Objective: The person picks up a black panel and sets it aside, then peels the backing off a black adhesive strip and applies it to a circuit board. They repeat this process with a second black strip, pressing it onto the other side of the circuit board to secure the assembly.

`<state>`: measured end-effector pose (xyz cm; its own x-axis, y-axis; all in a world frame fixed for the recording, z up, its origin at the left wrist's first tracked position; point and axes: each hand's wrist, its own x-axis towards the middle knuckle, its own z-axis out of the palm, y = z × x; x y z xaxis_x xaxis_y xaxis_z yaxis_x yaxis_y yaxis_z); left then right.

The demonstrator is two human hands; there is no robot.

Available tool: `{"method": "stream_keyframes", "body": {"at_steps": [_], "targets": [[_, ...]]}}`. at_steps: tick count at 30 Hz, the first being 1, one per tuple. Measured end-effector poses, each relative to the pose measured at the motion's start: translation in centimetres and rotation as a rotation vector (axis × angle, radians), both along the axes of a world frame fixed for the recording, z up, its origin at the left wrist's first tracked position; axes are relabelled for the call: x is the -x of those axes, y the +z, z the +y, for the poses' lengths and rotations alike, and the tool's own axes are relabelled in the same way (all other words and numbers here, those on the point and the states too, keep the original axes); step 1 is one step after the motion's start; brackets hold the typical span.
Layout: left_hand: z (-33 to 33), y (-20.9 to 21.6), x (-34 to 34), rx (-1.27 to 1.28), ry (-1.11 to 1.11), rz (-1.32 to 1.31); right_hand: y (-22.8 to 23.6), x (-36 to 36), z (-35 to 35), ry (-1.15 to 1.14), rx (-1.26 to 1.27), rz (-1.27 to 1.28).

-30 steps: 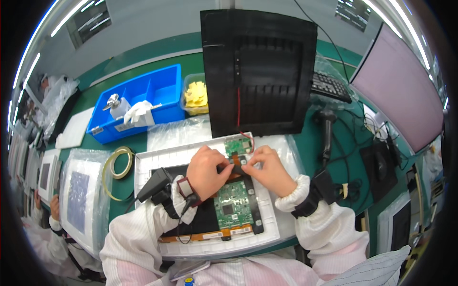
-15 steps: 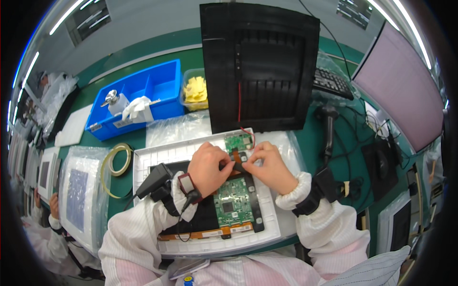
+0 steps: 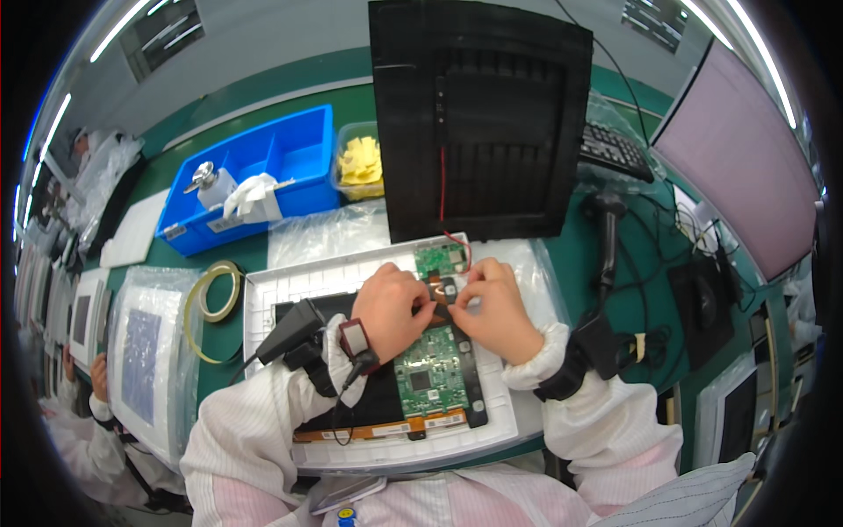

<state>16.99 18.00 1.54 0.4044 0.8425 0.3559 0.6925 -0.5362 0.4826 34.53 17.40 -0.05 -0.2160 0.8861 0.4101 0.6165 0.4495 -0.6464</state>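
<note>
My left hand (image 3: 391,312) is closed, thumb and index fingertips pinched at the black strip (image 3: 445,312) across the panel's middle. From the other side, the curled fingers of my right hand (image 3: 499,314) meet the same spot. Whatever lies between the fingertips is too small to make out. Just beyond them sit an amber flex cable (image 3: 436,288) and a small green circuit board (image 3: 439,258). A larger green circuit board (image 3: 430,376) lies nearer me on a black panel, inside a white frame (image 3: 496,413). An orange ribbon (image 3: 386,431) runs along its near edge.
A black back cover (image 3: 500,123) stands upright behind the frame, joined by a red wire (image 3: 443,189). To the left are a blue divided bin (image 3: 303,167), yellow pieces in a tub (image 3: 360,162) and tape rolls (image 3: 219,294). A scanner (image 3: 606,241) and monitor (image 3: 738,158) stand right.
My right hand has shifted slightly down, its fingertips lower and closer to the strip. My left hand has moved slightly right. The back cover stands about where it was.
</note>
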Motion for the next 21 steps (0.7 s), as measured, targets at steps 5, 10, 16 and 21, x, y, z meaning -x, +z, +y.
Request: {"method": "stream_keyframes", "body": {"at_steps": [5,10,16,21], "targets": [[0.0,0.2,-0.5,-0.023,0.011,0.054,0.1,0.1,-0.2,-0.015,-0.041,-0.079],[0.1,0.2,-0.7,-0.011,0.038,0.122,0.4,0.3,-0.6,-0.028,-0.084,-0.206],[0.0,1.5,0.7,-0.162,0.054,0.266,1.0,0.6,-1.1,-0.030,-0.100,-0.270],[-1.1,1.0,1.1,-0.230,-0.293,0.268,0.9,0.5,-1.1,-0.029,-0.131,-0.274]]}}
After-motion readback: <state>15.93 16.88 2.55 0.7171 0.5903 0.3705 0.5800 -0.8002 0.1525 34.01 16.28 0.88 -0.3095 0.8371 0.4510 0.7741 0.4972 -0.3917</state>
